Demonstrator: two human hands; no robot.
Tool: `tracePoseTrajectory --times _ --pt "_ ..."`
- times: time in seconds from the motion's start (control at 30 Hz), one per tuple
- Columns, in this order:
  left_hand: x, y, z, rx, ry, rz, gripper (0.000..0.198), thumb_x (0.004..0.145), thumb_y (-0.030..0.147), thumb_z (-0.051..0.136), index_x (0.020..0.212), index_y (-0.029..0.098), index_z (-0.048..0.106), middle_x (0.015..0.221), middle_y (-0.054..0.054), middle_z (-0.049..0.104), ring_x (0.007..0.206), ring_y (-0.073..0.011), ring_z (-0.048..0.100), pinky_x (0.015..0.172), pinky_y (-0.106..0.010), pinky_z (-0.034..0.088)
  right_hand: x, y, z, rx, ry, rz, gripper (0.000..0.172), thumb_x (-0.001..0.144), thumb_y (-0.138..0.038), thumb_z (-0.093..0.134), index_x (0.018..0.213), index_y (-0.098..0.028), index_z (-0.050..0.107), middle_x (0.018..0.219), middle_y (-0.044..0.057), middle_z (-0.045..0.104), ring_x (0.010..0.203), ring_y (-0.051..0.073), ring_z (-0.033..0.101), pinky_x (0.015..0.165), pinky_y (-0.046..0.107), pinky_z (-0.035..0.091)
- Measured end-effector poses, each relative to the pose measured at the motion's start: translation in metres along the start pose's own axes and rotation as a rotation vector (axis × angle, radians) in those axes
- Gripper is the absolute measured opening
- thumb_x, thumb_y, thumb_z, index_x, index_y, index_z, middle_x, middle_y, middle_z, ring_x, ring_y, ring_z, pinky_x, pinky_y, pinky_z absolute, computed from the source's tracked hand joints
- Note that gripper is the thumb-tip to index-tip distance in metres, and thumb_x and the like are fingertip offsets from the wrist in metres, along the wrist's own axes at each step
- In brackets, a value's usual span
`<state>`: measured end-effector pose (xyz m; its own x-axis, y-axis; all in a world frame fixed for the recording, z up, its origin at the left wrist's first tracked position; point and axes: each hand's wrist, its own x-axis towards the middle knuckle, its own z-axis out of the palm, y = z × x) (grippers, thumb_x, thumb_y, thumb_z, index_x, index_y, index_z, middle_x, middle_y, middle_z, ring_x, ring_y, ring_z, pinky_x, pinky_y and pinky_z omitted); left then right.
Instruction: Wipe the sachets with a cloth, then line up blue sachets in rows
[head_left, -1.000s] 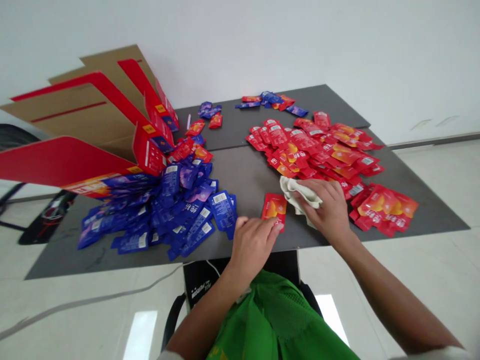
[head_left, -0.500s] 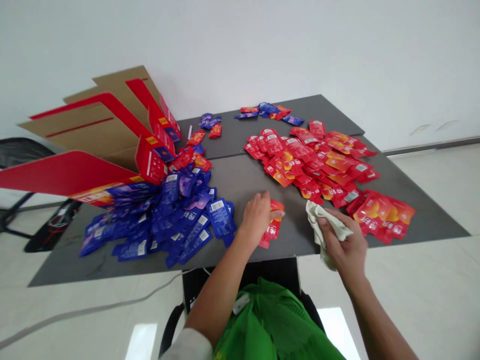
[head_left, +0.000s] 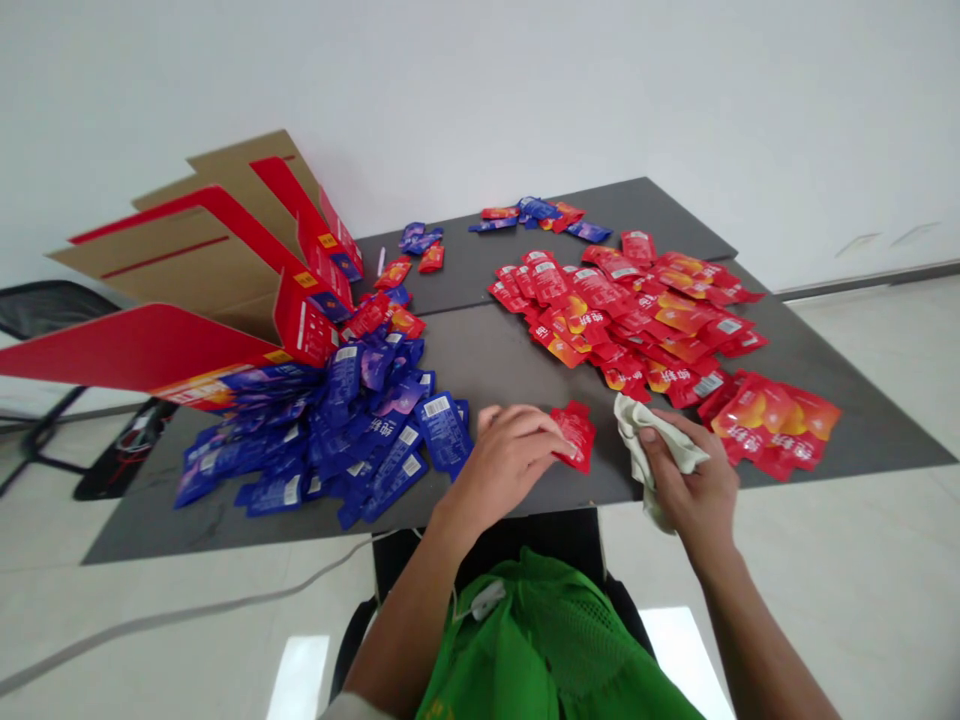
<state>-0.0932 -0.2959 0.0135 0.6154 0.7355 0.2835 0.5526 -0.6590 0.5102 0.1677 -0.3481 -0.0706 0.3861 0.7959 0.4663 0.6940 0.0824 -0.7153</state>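
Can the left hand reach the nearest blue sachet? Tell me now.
Probably yes: the left hand sits right beside the blue sachet, and nothing lies between them.

The red carton flap (head_left: 127,345) runs off the left edge. The left forearm (head_left: 397,630), right forearm (head_left: 757,630) and green mesh vest (head_left: 540,640) are cut off by the bottom edge. The right hand (head_left: 690,475) hides part of a pale cloth (head_left: 645,440). Overlapping blue sachets (head_left: 360,430) bury those beneath, and their print is too small to read.
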Motion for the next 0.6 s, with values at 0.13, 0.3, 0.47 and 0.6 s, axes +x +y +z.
tracePoseTrajectory --times 0.13,0.3,0.47,0.6 --pt "-0.028 -0.001 0.008 0.090 -0.171 0.034 0.028 0.102 0.015 0.069 0.123 0.031 0.074 0.132 -0.001 0.074 0.132 -0.0211 0.062 0.110 -0.043 0.043 0.002 -0.001 0.000 -0.015 -0.023 0.000 0.035 0.098 -0.053 0.071 0.119 -0.026 0.078 0.112 0.011 0.079 0.101 0.036 0.073 0.090 0.056 0.057" --pt "-0.052 0.007 0.023 0.200 -0.119 0.024 0.044 0.097 0.028 0.078 0.139 0.025 0.064 0.148 -0.009 0.064 0.144 -0.0273 0.054 0.117 -0.047 0.043 0.013 -0.006 -0.005 -0.026 -0.130 -0.066 0.038 0.099 -0.056 0.069 0.119 -0.024 0.078 0.107 0.011 0.080 0.094 0.034 0.074 0.085 0.052 0.057" --pt "-0.067 0.004 0.053 0.275 -0.035 0.134 0.049 0.099 0.036 0.075 0.142 0.017 0.061 0.152 -0.012 0.062 0.145 -0.0271 0.054 0.115 -0.043 0.047 0.026 -0.033 -0.009 -0.024 -0.089 -0.266 0.029 0.100 -0.045 0.072 0.121 -0.025 0.075 0.111 0.009 0.080 0.098 0.030 0.073 0.087 0.047 0.055" --pt "-0.074 -0.004 0.067 0.273 0.039 0.184 0.042 0.104 0.032 0.069 0.142 0.016 0.062 0.149 -0.010 0.066 0.142 -0.0260 0.057 0.115 -0.040 0.047 0.022 -0.057 0.001 -0.006 -0.272 -0.504 0.031 0.100 -0.031 0.072 0.131 -0.026 0.069 0.122 0.008 0.078 0.107 0.028 0.071 0.094 0.044 0.053"
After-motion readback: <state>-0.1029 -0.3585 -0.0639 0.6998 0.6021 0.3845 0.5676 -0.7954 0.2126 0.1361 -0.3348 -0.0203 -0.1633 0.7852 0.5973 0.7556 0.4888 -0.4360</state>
